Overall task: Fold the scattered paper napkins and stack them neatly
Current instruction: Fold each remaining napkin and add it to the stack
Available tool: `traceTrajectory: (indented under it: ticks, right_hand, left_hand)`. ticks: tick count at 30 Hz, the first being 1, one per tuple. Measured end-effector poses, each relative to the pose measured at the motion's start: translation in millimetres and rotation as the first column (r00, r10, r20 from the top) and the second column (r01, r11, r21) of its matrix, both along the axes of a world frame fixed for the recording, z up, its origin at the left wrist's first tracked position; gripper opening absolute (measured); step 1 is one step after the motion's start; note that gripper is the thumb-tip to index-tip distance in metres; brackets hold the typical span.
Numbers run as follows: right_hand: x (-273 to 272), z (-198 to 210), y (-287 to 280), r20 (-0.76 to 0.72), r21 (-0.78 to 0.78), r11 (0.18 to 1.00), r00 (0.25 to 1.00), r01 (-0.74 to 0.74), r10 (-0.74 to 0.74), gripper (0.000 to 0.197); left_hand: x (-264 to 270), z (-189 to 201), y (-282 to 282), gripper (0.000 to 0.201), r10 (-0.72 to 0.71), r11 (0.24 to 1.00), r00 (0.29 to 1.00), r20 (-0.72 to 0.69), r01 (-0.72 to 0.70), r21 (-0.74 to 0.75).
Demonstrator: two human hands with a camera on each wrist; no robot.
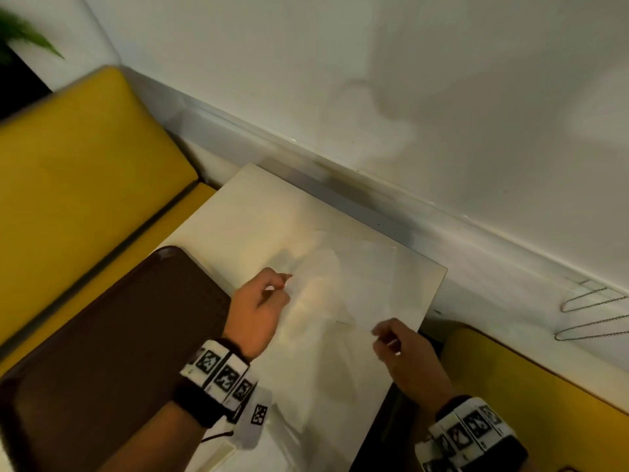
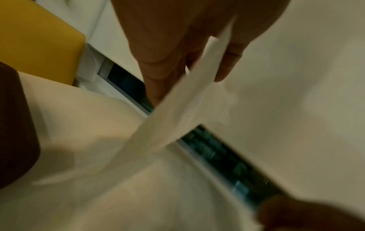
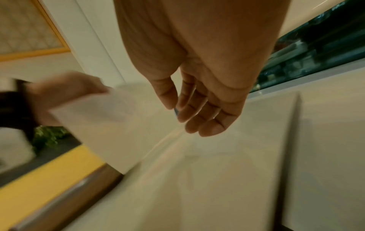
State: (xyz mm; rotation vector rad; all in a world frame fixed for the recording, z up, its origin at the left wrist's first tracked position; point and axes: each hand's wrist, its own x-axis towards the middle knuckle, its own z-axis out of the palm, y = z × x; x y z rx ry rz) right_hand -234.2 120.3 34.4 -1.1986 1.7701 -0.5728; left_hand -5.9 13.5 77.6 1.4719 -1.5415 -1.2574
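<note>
White, thin napkin (image 1: 343, 287) pinched in left hand (image 1: 258, 310); right hand (image 1: 405, 356) loosely curled, empty.

Brown tray (image 1: 112, 338) left, wall (image 1: 442, 97) beyond

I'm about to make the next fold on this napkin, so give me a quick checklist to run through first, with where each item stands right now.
1. Left hand has the napkin: ok, thumb and fingers pinch its edge.
2. Right hand has the opposite edge: not ok, fingers hang relaxed, nothing held in the right wrist view.
3. Napkin flat and square for folding: cannot tell, it is lifted and blurred.
4. Bare table to fold on: ok, pale surface free beyond the hands.
5. Brown tray within reach: ok, it lies beside the left hand.
6. A folded stack started: cannot tell, none clearly shows.
</note>
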Motion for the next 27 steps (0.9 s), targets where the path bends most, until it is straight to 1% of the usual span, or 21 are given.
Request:
traceTrajectory:
  ticks: [1, 2, 3, 4, 5, 7, 8, 9, 10, 11, 12, 14, 15, 17, 18, 20, 22, 23, 25, 27]
  right_hand:
    - [5, 3, -10, 0.055, -0.040, 0.999, 0.998, 0.017, -0.015, 0.019]
    - [11, 8, -21, 0.144, -0.055, 0.998, 0.989, 0.038, -0.030, 0.029]
    - [17, 16, -32, 0.261, -0.044, 0.998, 0.965, 0.053, -0.039, 0.041]
    - [26, 26, -42, 0.391, -0.027, 0.998, 0.919, 0.061, -0.046, 0.053]
    - [34, 36, -51, 0.526, -0.010, 0.998, 0.849, 0.065, -0.050, 0.061]
    - [49, 56, -65, 0.762, 0.043, 0.998, 0.644, 0.045, -0.062, 0.068]
    - [57, 67, -68, 0.834, 0.051, 0.999, 0.551, 0.000, -0.042, 0.070]
    - [65, 78, -69, 0.875, 0.033, 0.998, 0.483, -0.058, -0.001, 0.070]
    - [73, 87, -68, 0.890, 0.006, 0.994, 0.453, -0.110, 0.045, 0.067]
    - [81, 95, -65, 0.887, -0.019, 0.989, 0.453, -0.144, 0.083, 0.060]
    - [89, 101, -61, 0.880, -0.037, 0.987, 0.463, -0.157, 0.107, 0.051]
    - [102, 107, -52, 0.874, -0.055, 0.987, 0.471, -0.154, 0.122, 0.036]
    - [106, 110, -48, 0.868, -0.066, 0.987, 0.480, -0.149, 0.131, 0.032]
    - [114, 116, -40, 0.826, -0.090, 0.983, 0.539, -0.159, 0.163, 0.027]
    - [116, 119, -36, 0.796, -0.098, 0.981, 0.578, -0.165, 0.177, 0.024]
    - [119, 122, -30, 0.747, -0.104, 0.980, 0.637, -0.169, 0.189, 0.023]
    - [121, 124, -25, 0.734, -0.113, 0.980, 0.652, -0.164, 0.193, 0.024]
    - [122, 124, -23, 0.735, -0.115, 0.980, 0.650, -0.162, 0.194, 0.025]
    - [126, 122, -19, 0.739, -0.105, 0.982, 0.648, -0.158, 0.183, 0.025]
    - [130, 119, -14, 0.740, -0.080, 0.986, 0.654, -0.146, 0.157, 0.023]
  left_hand:
    - [11, 24, 4, 0.024, 0.026, 1.000, 0.992, -0.126, -0.025, 0.017]
    - [24, 47, 8, 0.019, 0.062, 0.998, 0.968, -0.244, -0.052, 0.045]
    - [38, 67, 12, 0.011, 0.095, 0.994, 0.932, -0.351, -0.068, 0.088]
    - [53, 85, 17, 0.006, 0.116, 0.990, 0.894, -0.433, -0.069, 0.123]
    - [67, 99, 23, 0.011, 0.130, 0.988, 0.864, -0.486, -0.073, 0.136]
    - [92, 113, 35, 0.026, 0.149, 0.987, 0.831, -0.536, -0.096, 0.126]
    - [102, 116, 41, 0.034, 0.175, 0.984, 0.825, -0.537, -0.131, 0.119]
    - [110, 118, 48, 0.041, 0.210, 0.978, 0.819, -0.533, -0.177, 0.113]
    - [118, 119, 55, 0.043, 0.249, 0.968, 0.811, -0.529, -0.224, 0.111]
    - [124, 118, 62, 0.038, 0.280, 0.959, 0.801, -0.530, -0.262, 0.111]
    - [130, 117, 70, 0.027, 0.308, 0.949, 0.794, -0.524, -0.294, 0.113]
    - [139, 114, 84, 0.010, 0.360, 0.929, 0.782, -0.509, -0.353, 0.114]
    - [143, 112, 91, 0.006, 0.384, 0.917, 0.773, -0.505, -0.385, 0.108]
    - [153, 106, 102, 0.003, 0.430, 0.892, 0.746, -0.508, -0.436, 0.115]
    - [157, 104, 107, 0.004, 0.440, 0.888, 0.732, -0.520, -0.440, 0.131]
    - [163, 101, 115, 0.013, 0.431, 0.896, 0.707, -0.560, -0.406, 0.177]
    - [162, 99, 117, 0.024, 0.426, 0.903, 0.682, -0.595, -0.365, 0.228]
    - [158, 97, 117, 0.026, 0.434, 0.900, 0.684, -0.586, -0.363, 0.243]
    - [146, 87, 115, 0.025, 0.483, 0.875, 0.716, -0.503, -0.409, 0.258]
    - [130, 73, 115, 0.034, 0.513, 0.858, 0.760, -0.399, -0.445, 0.256]
